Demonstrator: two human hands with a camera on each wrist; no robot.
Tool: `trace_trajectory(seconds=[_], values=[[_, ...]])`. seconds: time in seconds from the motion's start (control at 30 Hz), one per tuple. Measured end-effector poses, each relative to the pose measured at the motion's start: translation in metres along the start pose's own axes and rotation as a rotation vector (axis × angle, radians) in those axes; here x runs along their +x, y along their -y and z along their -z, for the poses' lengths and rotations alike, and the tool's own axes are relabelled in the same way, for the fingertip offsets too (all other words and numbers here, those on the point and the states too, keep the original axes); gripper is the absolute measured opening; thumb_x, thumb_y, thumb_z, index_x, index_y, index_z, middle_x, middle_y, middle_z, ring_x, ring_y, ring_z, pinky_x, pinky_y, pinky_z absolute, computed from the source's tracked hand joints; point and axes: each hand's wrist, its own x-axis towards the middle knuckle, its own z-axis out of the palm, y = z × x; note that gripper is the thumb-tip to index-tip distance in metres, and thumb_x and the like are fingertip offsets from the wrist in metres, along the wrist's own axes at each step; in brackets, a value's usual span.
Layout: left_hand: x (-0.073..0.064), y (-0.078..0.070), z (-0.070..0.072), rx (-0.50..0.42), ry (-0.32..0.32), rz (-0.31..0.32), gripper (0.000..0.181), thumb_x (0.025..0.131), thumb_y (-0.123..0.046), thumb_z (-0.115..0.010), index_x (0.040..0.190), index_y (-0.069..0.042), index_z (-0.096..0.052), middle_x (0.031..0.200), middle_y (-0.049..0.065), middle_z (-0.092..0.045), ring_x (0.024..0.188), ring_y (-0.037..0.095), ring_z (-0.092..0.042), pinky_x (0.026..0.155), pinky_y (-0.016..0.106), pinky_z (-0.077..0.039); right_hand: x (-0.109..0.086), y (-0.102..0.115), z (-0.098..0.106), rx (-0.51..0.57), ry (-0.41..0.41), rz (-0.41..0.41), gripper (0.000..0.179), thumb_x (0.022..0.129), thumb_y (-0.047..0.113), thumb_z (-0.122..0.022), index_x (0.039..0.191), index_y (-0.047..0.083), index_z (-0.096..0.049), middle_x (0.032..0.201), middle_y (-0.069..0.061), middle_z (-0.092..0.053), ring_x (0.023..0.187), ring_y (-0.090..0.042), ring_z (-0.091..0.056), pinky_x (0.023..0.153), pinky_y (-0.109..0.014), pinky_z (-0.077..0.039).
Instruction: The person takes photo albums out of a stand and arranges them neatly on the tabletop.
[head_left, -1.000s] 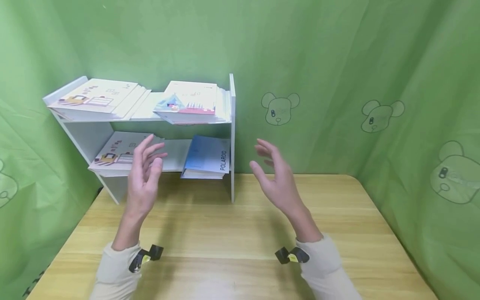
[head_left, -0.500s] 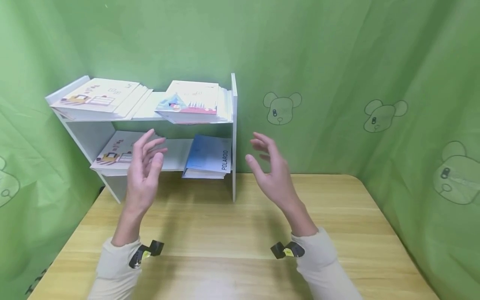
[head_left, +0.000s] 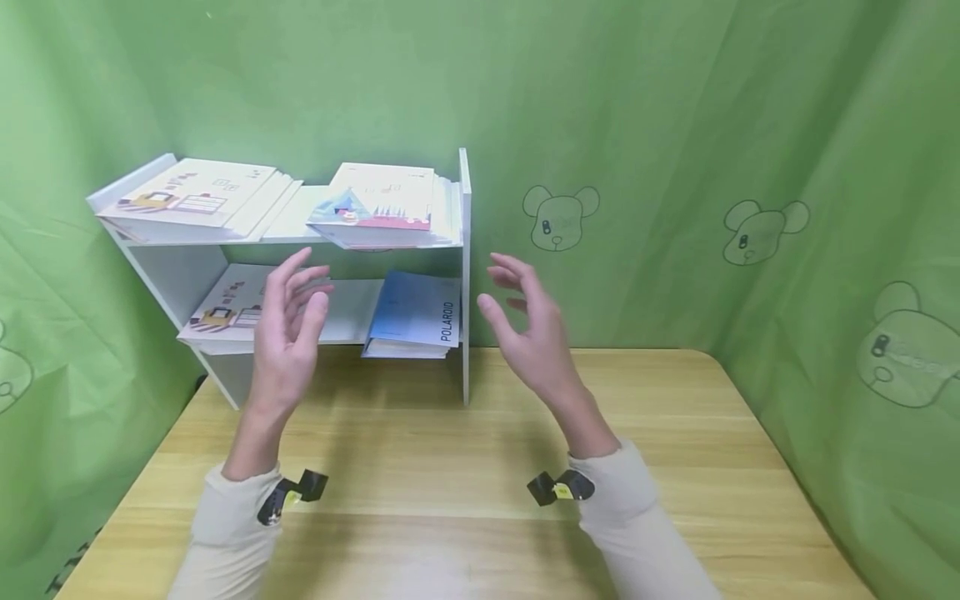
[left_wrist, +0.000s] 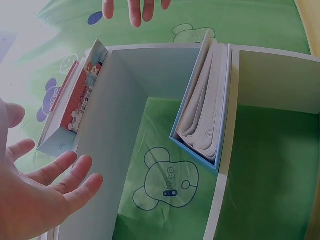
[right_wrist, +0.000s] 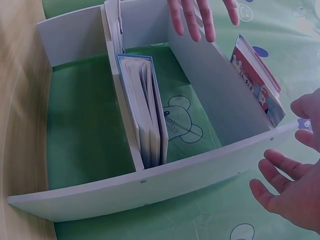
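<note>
Both hands hang in the air with nothing in them, palms facing each other and fingers loosely bent. My left hand (head_left: 287,342) is in front of the lower shelf of a white two-tier bookshelf (head_left: 465,275), partly covering a stack of books (head_left: 225,312) there. Just right of the shelf's side panel is my right hand (head_left: 534,342), apart from it. A blue album marked POLAROID (head_left: 416,312) lies on the lower shelf at the right. The upper shelf bears a left pile of books (head_left: 195,192) and a right pile of books (head_left: 382,196).
The bookshelf stands at the back left of a wooden table (head_left: 420,467). Green curtains (head_left: 645,125) with bear-head drawings hang behind and on both sides. Each sleeve carries a small black wrist camera (head_left: 561,488).
My right hand has moved left and slightly up, closer to the bookshelf's side panel. The left hand has risen a little. The books and album have stayed in place.
</note>
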Motion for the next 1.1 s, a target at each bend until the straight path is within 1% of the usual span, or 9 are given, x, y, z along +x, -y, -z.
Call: trace_trajectory(seconds=[0.17, 0.23, 0.43, 0.53, 0.6, 0.77, 0.87, 1.0, 1.1], values=[[0.005, 0.0, -0.001, -0.014, -0.006, -0.003, 0.051, 0.107, -0.012, -0.05, 0.156, -0.018, -0.036, 0.137, 0.005, -0.058, 0.123, 0.03, -0.058, 0.113, 0.037, -0.046, 0.005, 0.003, -0.005, 0.014, 0.001, 0.005, 0.049, 0.102, 0.022, -0.064, 0.148, 0.015, -0.048, 0.137, -0.004, -0.062, 0.126, -0.018, -0.057, 0.104, -0.042, -0.053], [0.007, 0.0, -0.001, -0.018, -0.013, -0.003, 0.051, 0.107, -0.012, -0.05, 0.156, -0.018, -0.035, 0.136, 0.006, -0.058, 0.121, 0.03, -0.059, 0.112, 0.037, -0.046, 0.007, 0.004, -0.006, 0.018, -0.002, 0.012, 0.049, 0.102, 0.022, -0.064, 0.148, 0.016, -0.049, 0.136, -0.004, -0.062, 0.125, -0.017, -0.057, 0.103, -0.041, -0.053], [0.013, 0.0, 0.0, 0.001, -0.025, 0.006, 0.05, 0.108, -0.015, -0.049, 0.156, -0.023, -0.037, 0.136, 0.008, -0.058, 0.118, 0.021, -0.062, 0.111, 0.036, -0.047, 0.014, 0.005, -0.011, 0.043, -0.009, 0.027, 0.048, 0.102, 0.019, -0.064, 0.147, 0.017, -0.05, 0.134, -0.009, -0.063, 0.124, -0.023, -0.059, 0.102, -0.046, -0.054], [0.015, 0.0, 0.0, 0.013, -0.022, 0.017, 0.05, 0.108, -0.017, -0.049, 0.156, -0.024, -0.037, 0.136, 0.011, -0.058, 0.117, 0.019, -0.062, 0.11, 0.036, -0.048, 0.018, 0.005, -0.014, 0.062, -0.014, 0.021, 0.046, 0.102, 0.019, -0.064, 0.146, 0.015, -0.05, 0.132, -0.014, -0.063, 0.124, -0.028, -0.059, 0.102, -0.048, -0.054], [0.017, 0.001, 0.0, 0.016, -0.021, 0.022, 0.05, 0.109, -0.018, -0.049, 0.157, -0.025, -0.036, 0.136, 0.011, -0.058, 0.116, 0.019, -0.063, 0.11, 0.035, -0.049, 0.02, 0.006, -0.015, 0.067, -0.017, 0.01, 0.046, 0.102, 0.019, -0.064, 0.146, 0.014, -0.051, 0.132, -0.015, -0.063, 0.124, -0.029, -0.059, 0.102, -0.047, -0.055], [0.023, 0.002, -0.001, 0.017, -0.027, 0.029, 0.05, 0.108, -0.019, -0.05, 0.156, -0.026, -0.036, 0.131, 0.013, -0.06, 0.114, 0.019, -0.063, 0.108, 0.035, -0.05, 0.027, 0.011, -0.018, 0.069, -0.027, -0.012, 0.044, 0.102, 0.021, -0.063, 0.145, 0.015, -0.052, 0.129, -0.009, -0.065, 0.121, -0.026, -0.061, 0.099, -0.039, -0.056], [0.026, 0.002, -0.002, 0.026, -0.034, 0.037, 0.05, 0.108, -0.02, -0.05, 0.156, -0.027, -0.037, 0.13, 0.014, -0.06, 0.117, 0.021, -0.063, 0.109, 0.037, -0.049, 0.03, 0.013, -0.021, 0.067, -0.039, -0.018, 0.042, 0.103, 0.022, -0.063, 0.143, 0.016, -0.053, 0.126, -0.003, -0.066, 0.118, -0.02, -0.063, 0.097, -0.036, -0.057], [0.03, 0.0, -0.004, 0.014, -0.044, 0.044, 0.051, 0.108, -0.02, -0.051, 0.156, -0.026, -0.037, 0.128, 0.016, -0.062, 0.117, 0.027, -0.063, 0.109, 0.038, -0.049, 0.034, 0.017, -0.023, 0.084, -0.054, -0.044, 0.041, 0.103, 0.023, -0.062, 0.142, 0.017, -0.054, 0.124, -0.002, -0.066, 0.115, -0.014, -0.063, 0.096, -0.034, -0.058], [0.033, 0.0, -0.006, -0.022, -0.051, 0.044, 0.05, 0.108, -0.02, -0.051, 0.156, -0.026, -0.038, 0.128, 0.016, -0.062, 0.116, 0.03, -0.063, 0.108, 0.037, -0.051, 0.038, 0.02, -0.025, 0.106, -0.065, -0.066, 0.04, 0.103, 0.025, -0.062, 0.141, 0.017, -0.055, 0.123, -0.004, -0.066, 0.115, -0.016, -0.064, 0.097, -0.035, -0.057]])
